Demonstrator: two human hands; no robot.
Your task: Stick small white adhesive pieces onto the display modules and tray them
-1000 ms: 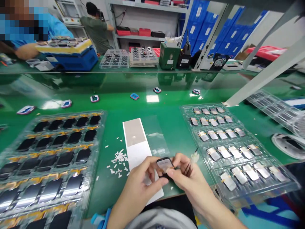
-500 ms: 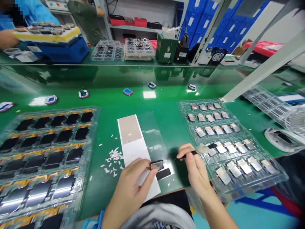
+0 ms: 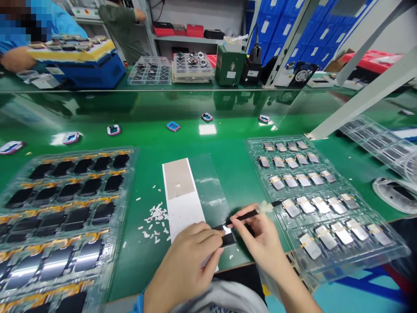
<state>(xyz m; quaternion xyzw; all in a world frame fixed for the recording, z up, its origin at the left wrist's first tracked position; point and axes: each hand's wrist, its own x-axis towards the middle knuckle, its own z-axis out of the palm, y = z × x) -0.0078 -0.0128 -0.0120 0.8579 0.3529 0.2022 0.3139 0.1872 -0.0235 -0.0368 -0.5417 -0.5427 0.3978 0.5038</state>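
Observation:
My left hand (image 3: 193,252) is closed on a small dark display screen (image 3: 217,227), mostly hidden by my fingers. In my right hand (image 3: 262,234) is a slim black tool (image 3: 249,214), probably tweezers, with something pale and translucent around its rear part. Its tip touches or nearly touches the screen's right end; which, I cannot tell. Under my left hand lies a white sheet (image 3: 182,213) with a beige upper part. A black strip on white paper (image 3: 228,239) shows just below the tool tip. Small white paper-like bits (image 3: 158,213) are scattered left of the sheet.
A clear tray (image 3: 130,191) of black screens stands on the left; another tray (image 3: 273,211), with silver-backed screens, is on the right. Several small watch-like cases (image 3: 173,126) line the back. A slanting white post (image 3: 355,98) rises at right. Another person's hand (image 3: 18,58) is far left.
My right hand has moved left, bringing the tool tip to the screen. My left hand has turned over the screen and covers more of it. The view has shifted slightly.

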